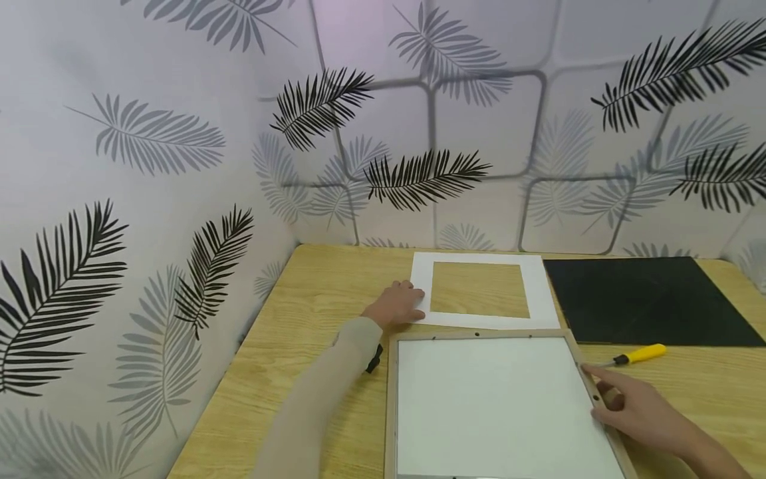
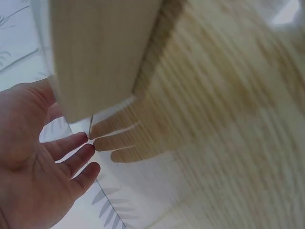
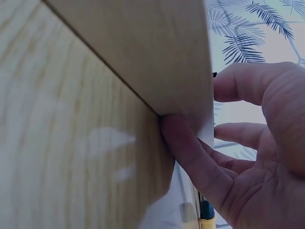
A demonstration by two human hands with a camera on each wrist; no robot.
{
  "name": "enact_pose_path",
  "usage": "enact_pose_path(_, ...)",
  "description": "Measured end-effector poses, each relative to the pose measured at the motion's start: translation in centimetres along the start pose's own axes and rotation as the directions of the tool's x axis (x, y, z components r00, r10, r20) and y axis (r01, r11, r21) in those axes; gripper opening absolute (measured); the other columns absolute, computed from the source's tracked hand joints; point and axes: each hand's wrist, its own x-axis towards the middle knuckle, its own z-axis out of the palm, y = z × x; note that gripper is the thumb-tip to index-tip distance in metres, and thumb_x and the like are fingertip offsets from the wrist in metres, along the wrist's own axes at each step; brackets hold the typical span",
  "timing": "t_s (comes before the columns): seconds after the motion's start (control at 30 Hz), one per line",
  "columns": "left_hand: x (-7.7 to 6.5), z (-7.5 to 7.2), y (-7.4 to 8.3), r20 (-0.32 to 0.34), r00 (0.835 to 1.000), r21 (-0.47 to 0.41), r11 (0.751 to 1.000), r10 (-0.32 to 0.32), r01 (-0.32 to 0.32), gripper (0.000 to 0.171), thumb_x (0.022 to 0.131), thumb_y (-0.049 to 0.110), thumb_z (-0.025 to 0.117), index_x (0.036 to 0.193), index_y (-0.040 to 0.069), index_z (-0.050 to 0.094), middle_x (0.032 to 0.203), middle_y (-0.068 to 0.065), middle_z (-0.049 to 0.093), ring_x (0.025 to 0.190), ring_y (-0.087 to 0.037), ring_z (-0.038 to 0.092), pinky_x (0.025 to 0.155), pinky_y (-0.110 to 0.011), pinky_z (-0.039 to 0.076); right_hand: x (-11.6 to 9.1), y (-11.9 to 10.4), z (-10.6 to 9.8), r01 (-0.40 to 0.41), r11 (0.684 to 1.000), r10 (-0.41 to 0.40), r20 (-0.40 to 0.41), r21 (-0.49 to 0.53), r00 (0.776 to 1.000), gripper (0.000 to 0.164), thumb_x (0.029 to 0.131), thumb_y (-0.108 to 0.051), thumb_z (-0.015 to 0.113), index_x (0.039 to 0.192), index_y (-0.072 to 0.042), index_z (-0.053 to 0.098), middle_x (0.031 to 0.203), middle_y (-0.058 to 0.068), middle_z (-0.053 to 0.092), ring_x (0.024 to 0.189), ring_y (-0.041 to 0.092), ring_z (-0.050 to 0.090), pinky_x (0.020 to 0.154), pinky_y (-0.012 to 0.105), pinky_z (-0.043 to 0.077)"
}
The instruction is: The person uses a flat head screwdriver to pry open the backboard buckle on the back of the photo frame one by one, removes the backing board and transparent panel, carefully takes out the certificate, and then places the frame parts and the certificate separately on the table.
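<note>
A picture frame point(image 1: 392, 406) of pale wood lies at the front, a white panel point(image 1: 497, 406) filling its inside and small dark fasteners along its border. On its right side my right hand point(image 1: 637, 406) grips the wooden edge. One fingertip point(image 3: 178, 131) presses low on the frame's side, close to the table; other fingers reach the top face. Behind the frame lies a white mat point(image 1: 540, 293) with a rectangular window. My left hand point(image 1: 395, 305) rests at the mat's left border, fingers loosely spread. In the left wrist view, its fingertips point(image 2: 86, 148) meet the mat's thin edge.
A black board point(image 1: 652, 299) lies flat at the back right, beside the mat. Just right of the frame, a yellow-handled screwdriver point(image 1: 646, 353) points toward my right hand. The wood-grain table point(image 1: 335, 279) ends at a leaf-patterned wall point(image 1: 479, 120) behind and to the left.
</note>
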Motion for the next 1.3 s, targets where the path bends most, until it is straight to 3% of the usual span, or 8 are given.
enact_pose_path(0.17,-0.2,-0.2,-0.5,0.015,1.0,-0.199,0.98,0.01,-0.007,0.049,0.099,0.031,0.048,0.144,0.014,0.041,0.151,-0.01,0.031,0.137,-0.033,0.026,0.109,-0.044,0.025,0.3,-0.4,0.3,0.022,1.0,-0.023,-0.025,-0.013,0.999,0.079,0.081,-0.027,0.073,0.143,0.005,0.035,0.1,0.01,0.06,0.076,0.019,0.057,0.062,0.031,0.049)
enact_pose_path(0.33,-1.5,-1.5,-0.7,-0.073,0.994,-0.366,0.925,0.077,-0.098,0.039,0.101,0.023,0.046,0.138,0.009,0.048,0.145,-0.011,0.039,0.135,-0.027,0.032,0.108,-0.039,0.027,0.4,-0.3,0.4,0.071,0.997,-0.073,-0.066,-0.037,0.995,0.077,0.082,-0.024,0.072,0.141,0.008,0.035,0.101,0.012,0.061,0.078,0.019,0.059,0.064,0.031,0.05)
enact_pose_path(0.4,-2.4,-2.0,-0.6,-0.11,0.988,-0.335,0.932,0.108,-0.139,0.035,0.101,0.022,0.048,0.132,0.009,0.055,0.14,-0.011,0.046,0.132,-0.026,0.037,0.107,-0.037,0.029,0.5,-0.2,0.3,0.08,0.996,-0.084,-0.078,-0.049,0.993,0.077,0.082,-0.024,0.072,0.141,0.009,0.034,0.101,0.013,0.061,0.079,0.02,0.06,0.065,0.032,0.05)
enact_pose_path(0.53,-4.7,-1.7,-0.3,-0.132,0.979,-0.165,0.97,0.158,-0.179,0.034,0.098,0.033,0.053,0.121,0.012,0.066,0.136,-0.008,0.052,0.131,-0.026,0.039,0.107,-0.038,0.029,0.5,-0.3,0.3,0.087,0.995,-0.092,-0.09,-0.052,0.992,0.078,0.083,-0.024,0.072,0.141,0.01,0.034,0.102,0.014,0.061,0.08,0.02,0.06,0.066,0.033,0.051)
enact_pose_path(0.63,-6.3,-0.6,-0.1,-0.123,0.981,-0.054,0.986,0.153,-0.161,0.049,0.091,0.051,0.057,0.123,0.015,0.065,0.141,-0.008,0.046,0.133,-0.028,0.036,0.106,-0.041,0.03,0.5,-0.5,0.2,0.093,0.994,-0.097,-0.097,-0.05,0.991,0.077,0.083,-0.023,0.072,0.142,0.01,0.033,0.102,0.015,0.061,0.081,0.021,0.061,0.066,0.034,0.051)
enact_pose_path(0.83,-7.8,1.4,-0.1,-0.122,0.985,0.048,0.992,0.121,-0.116,0.087,0.076,0.073,0.057,0.137,0.011,0.052,0.151,-0.01,0.03,0.136,-0.029,0.029,0.107,-0.041,0.029,0.4,-0.6,0.3,0.103,0.993,-0.108,-0.103,-0.057,0.989,0.077,0.083,-0.022,0.072,0.142,0.01,0.032,0.102,0.017,0.06,0.082,0.023,0.062,0.067,0.036,0.052)
enact_pose_path(1.03,-8.2,2.3,0.1,-0.115,0.984,0.06,0.99,0.132,-0.126,0.098,0.073,0.077,0.055,0.14,0.007,0.046,0.153,-0.011,0.026,0.138,-0.028,0.024,0.11,-0.038,0.024,0.4,-0.5,0.5,0.104,0.993,-0.11,-0.107,-0.056,0.988,0.077,0.083,-0.022,0.072,0.142,0.01,0.033,0.102,0.016,0.06,0.081,0.021,0.061,0.066,0.033,0.05)
enact_pose_path(1.3,-9.5,2.1,0.4,-0.095,0.982,-0.055,0.984,0.165,-0.171,0.075,0.083,0.059,0.061,0.141,0.013,0.047,0.155,-0.011,0.021,0.141,-0.033,0.015,0.112,-0.046,0.015,0.7,-1.0,0.7,0.107,0.993,-0.111,-0.104,-0.048,0.988,0.078,0.083,-0.023,0.072,0.142,0.009,0.033,0.101,0.015,0.06,0.081,0.021,0.061,0.066,0.034,0.051)
